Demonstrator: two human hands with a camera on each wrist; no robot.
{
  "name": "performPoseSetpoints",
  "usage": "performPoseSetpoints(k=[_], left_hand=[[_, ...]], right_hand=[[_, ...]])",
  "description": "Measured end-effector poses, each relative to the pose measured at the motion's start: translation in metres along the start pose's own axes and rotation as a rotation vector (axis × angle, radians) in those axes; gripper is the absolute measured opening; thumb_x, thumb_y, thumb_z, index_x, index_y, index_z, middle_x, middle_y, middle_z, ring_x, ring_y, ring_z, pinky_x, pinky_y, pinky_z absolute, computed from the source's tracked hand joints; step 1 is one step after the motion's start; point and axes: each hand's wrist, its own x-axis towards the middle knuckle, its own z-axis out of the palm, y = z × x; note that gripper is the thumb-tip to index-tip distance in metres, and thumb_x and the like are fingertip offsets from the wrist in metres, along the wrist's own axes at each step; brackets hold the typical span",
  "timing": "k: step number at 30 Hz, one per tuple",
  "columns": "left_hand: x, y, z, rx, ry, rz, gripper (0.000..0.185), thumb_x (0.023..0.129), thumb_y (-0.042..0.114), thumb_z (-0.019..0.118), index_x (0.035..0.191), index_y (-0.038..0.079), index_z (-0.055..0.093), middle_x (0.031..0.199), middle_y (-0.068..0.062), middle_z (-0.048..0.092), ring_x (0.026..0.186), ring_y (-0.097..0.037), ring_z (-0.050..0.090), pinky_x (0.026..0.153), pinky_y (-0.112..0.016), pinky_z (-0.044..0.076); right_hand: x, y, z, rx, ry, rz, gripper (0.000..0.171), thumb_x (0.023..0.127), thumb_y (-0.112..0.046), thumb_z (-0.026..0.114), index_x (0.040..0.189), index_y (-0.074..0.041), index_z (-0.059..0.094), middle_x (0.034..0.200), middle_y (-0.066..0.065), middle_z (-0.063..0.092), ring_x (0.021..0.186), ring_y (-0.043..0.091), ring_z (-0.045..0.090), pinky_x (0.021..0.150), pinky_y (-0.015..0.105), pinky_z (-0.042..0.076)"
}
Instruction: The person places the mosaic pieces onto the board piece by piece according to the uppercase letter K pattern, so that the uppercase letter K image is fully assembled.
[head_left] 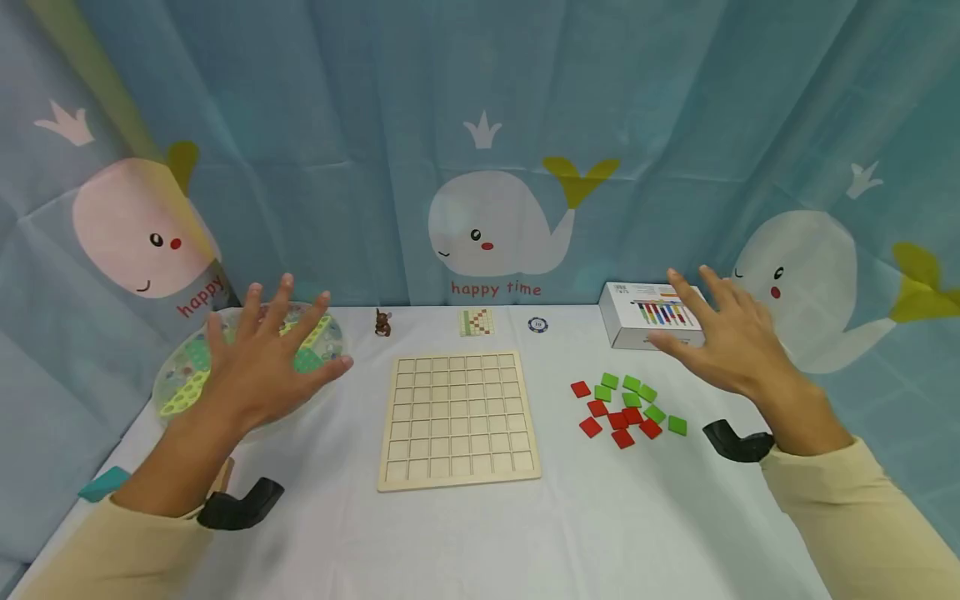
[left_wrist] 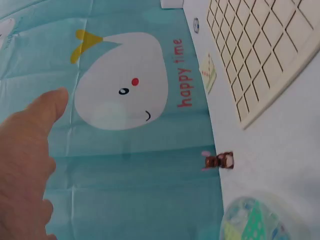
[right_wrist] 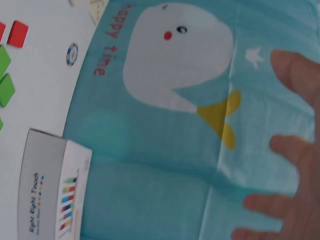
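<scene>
Both hands are raised over the table with fingers spread, holding nothing. In the head view the left hand (head_left: 262,367) overlaps a clear round container (head_left: 168,379) with green and yellow pieces in it. The right hand (head_left: 731,337) overlaps the right end of a white box (head_left: 628,321) printed with coloured pens. Between the hands lies a wooden grid board (head_left: 459,421), its squares bare. To its right are scattered several red square tiles (head_left: 622,438) and several green square tiles (head_left: 677,425).
Along the back edge stand a small brown figurine (head_left: 383,322), a patterned card (head_left: 476,322) and a round chip (head_left: 537,325). A teal object (head_left: 105,484) lies at the left edge, beside the left forearm. Behind the table hangs a blue whale-print curtain (head_left: 337,167).
</scene>
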Motion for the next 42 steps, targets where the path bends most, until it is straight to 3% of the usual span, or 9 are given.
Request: performPoseSetpoints(k=[8, 13, 19, 27, 31, 38, 42], left_hand=[[-0.014, 0.011, 0.023, -0.093, 0.059, 0.112, 0.087, 0.085, 0.063, 0.058, 0.155, 0.028, 0.021, 0.161, -0.010, 0.002, 0.144, -0.037, -0.005, 0.101, -0.070, -0.009], [-0.021, 0.014, 0.040, -0.196, 0.140, 0.217, 0.080, 0.085, 0.055, 0.064, 0.153, 0.029, 0.030, 0.160, -0.009, 0.013, 0.144, -0.037, 0.005, 0.103, -0.071, 0.000], [-0.030, 0.015, 0.063, -0.288, 0.225, 0.323, 0.069, 0.086, 0.050, 0.065, 0.147, 0.026, 0.044, 0.157, -0.008, 0.024, 0.142, -0.038, 0.016, 0.103, -0.070, 0.010], [-0.042, 0.021, 0.090, -0.398, 0.139, 0.341, 0.063, 0.082, 0.038, 0.074, 0.139, 0.022, 0.055, 0.155, -0.006, 0.029, 0.142, -0.037, 0.018, 0.098, -0.074, 0.015], [-0.046, 0.023, 0.100, -0.450, 0.083, 0.339, 0.058, 0.083, 0.038, 0.074, 0.136, 0.021, 0.059, 0.154, -0.004, 0.033, 0.142, -0.036, 0.018, 0.097, -0.073, 0.016], [-0.053, 0.027, 0.123, -0.551, 0.057, 0.347, 0.051, 0.080, 0.033, 0.077, 0.127, 0.016, 0.066, 0.146, -0.006, 0.045, 0.139, -0.037, 0.025, 0.097, -0.069, 0.019], [-0.054, 0.028, 0.133, -0.571, 0.018, 0.340, 0.049, 0.082, 0.035, 0.076, 0.126, 0.015, 0.067, 0.144, -0.007, 0.047, 0.137, -0.042, 0.027, 0.096, -0.070, 0.018]], right_hand=[[-0.002, 0.022, 0.013, 0.195, 0.068, -0.092, 0.082, 0.084, -0.036, 0.071, 0.154, -0.023, 0.029, 0.153, 0.021, 0.023, 0.126, 0.051, 0.026, 0.087, 0.074, 0.027], [-0.005, 0.036, 0.025, 0.301, 0.079, -0.138, 0.080, 0.083, -0.026, 0.073, 0.151, -0.015, 0.034, 0.151, 0.023, 0.028, 0.124, 0.051, 0.029, 0.084, 0.074, 0.029], [-0.009, 0.049, 0.035, 0.390, 0.060, -0.099, 0.080, 0.081, -0.020, 0.074, 0.151, -0.018, 0.035, 0.146, 0.023, 0.034, 0.122, 0.046, 0.033, 0.086, 0.073, 0.028], [-0.022, 0.060, 0.054, 0.385, 0.007, 0.009, 0.079, 0.087, -0.031, 0.070, 0.154, -0.025, 0.028, 0.153, 0.022, 0.025, 0.133, 0.053, 0.022, 0.084, 0.081, 0.024], [-0.028, 0.063, 0.065, 0.422, 0.004, 0.036, 0.079, 0.087, -0.033, 0.069, 0.154, -0.026, 0.028, 0.152, 0.022, 0.028, 0.132, 0.051, 0.025, 0.089, 0.077, 0.028], [-0.039, 0.070, 0.083, 0.471, 0.001, 0.076, 0.078, 0.088, -0.035, 0.068, 0.154, -0.021, 0.028, 0.149, 0.026, 0.032, 0.128, 0.051, 0.030, 0.092, 0.073, 0.030], [-0.044, 0.073, 0.091, 0.496, -0.022, 0.126, 0.079, 0.089, -0.040, 0.066, 0.155, -0.028, 0.025, 0.150, 0.025, 0.031, 0.129, 0.051, 0.029, 0.094, 0.072, 0.029]])
